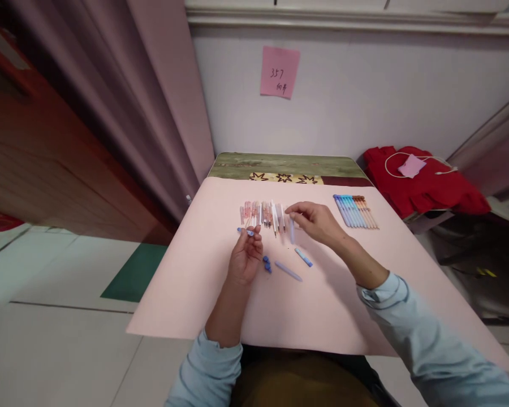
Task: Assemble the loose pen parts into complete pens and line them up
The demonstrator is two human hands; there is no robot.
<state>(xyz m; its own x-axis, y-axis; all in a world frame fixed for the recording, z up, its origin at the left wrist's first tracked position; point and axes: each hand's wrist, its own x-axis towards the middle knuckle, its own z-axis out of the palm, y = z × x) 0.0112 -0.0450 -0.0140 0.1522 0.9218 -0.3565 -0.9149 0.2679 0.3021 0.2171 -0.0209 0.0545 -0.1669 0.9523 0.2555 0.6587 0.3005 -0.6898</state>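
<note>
My left hand (pixel 246 257) is palm up, its fingers closed around a short blue pen piece (pixel 245 231) that pokes out to the left. My right hand (pixel 316 222) reaches over the row of pen parts, thumb and forefinger pinched together. What lies in that pinch is too small to make out. Just under its fingertips is a pale translucent tube (pixel 292 233). Nearer me lie a lilac pen barrel (pixel 288 271), a blue patterned pen piece (pixel 303 257) and small dark blue caps (pixel 267 264). Several pink clear barrels (pixel 247 209) and white refills (pixel 274 219) line up behind my hands.
A neat row of blue and brown pens (pixel 355 212) lies at the right on the pink-covered table (pixel 186 282). Behind stand a wall with a pink note (pixel 280 72) and, at right, a red cloth (pixel 424 186) with a white cable. A curtain hangs left.
</note>
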